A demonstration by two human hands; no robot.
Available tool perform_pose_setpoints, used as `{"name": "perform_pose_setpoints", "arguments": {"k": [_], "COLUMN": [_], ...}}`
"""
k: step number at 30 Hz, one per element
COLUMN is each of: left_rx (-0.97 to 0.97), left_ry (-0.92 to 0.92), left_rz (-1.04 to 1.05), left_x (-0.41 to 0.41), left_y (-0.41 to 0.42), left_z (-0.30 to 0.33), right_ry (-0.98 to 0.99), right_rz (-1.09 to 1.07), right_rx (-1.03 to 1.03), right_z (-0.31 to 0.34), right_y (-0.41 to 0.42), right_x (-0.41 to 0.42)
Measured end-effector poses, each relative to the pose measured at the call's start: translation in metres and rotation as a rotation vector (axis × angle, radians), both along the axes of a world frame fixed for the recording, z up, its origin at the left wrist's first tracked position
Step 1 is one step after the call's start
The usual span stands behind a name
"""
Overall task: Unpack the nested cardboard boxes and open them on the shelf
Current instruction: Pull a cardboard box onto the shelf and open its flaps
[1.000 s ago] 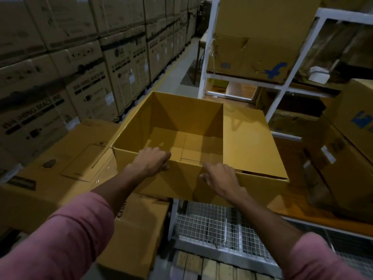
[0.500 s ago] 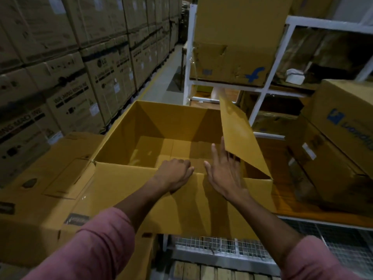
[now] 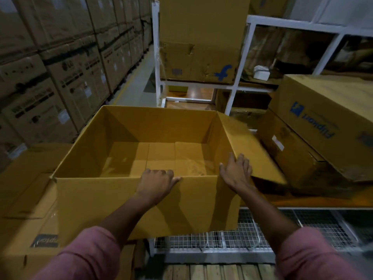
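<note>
Our left hand (image 3: 156,183) grips the open box's (image 3: 125,201) near rim; our right hand (image 3: 235,172), fingers spread, presses its side flap (image 3: 252,150). Overhanging the shelf (image 3: 302,203), it may tip.

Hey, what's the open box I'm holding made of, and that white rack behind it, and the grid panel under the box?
Open box: plain brown corrugated cardboard, matte, judging by its folded flaps and creases. White rack: looks like painted metal, with slim, square, evenly white posts, though the paint hides the material. Grid panel: welded wire mesh, probably bare or galvanised steel, with thin grey crossing wires.
</note>
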State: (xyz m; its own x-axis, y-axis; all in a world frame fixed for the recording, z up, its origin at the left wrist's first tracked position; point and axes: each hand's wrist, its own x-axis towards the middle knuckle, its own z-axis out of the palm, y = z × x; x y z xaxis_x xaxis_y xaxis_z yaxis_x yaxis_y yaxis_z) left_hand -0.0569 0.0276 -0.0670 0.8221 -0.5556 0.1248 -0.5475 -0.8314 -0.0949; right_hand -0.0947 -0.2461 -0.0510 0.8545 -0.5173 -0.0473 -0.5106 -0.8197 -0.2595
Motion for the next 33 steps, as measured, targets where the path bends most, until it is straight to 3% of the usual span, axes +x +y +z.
{"name": "perform_pose_setpoints", "arguments": {"k": [3,8,18,28,33], "left_rx": [-0.026,-0.058,-0.212,-0.274,-0.212], "left_ry": [-0.048,-0.101,0.128,0.147,0.135], "left_rz": [0.044,0.074,-0.082,-0.087,-0.089], "left_x": [-0.001,-0.006,-0.014,-0.023,-0.025], "left_y": [0.005,0.018,-0.012,-0.029,-0.028], "left_z": [-0.002,-0.012,0.012,0.014,0.01], "right_ry": [-0.066,-0.122,-0.211,-0.196,-0.18], "right_rz": [-0.038,-0.051,-0.075,-0.087,-0.01], "right_rx": [0.144,0.058,0.1,0.125,0.103], "right_z": [0.003,0.007,0.0,0.0,0.003], "right_y": [-0.007,-0.02,-0.042,-0.057,-0.059], "right_x": [0.001,-0.002,-0.018,-0.028,-0.033]}}
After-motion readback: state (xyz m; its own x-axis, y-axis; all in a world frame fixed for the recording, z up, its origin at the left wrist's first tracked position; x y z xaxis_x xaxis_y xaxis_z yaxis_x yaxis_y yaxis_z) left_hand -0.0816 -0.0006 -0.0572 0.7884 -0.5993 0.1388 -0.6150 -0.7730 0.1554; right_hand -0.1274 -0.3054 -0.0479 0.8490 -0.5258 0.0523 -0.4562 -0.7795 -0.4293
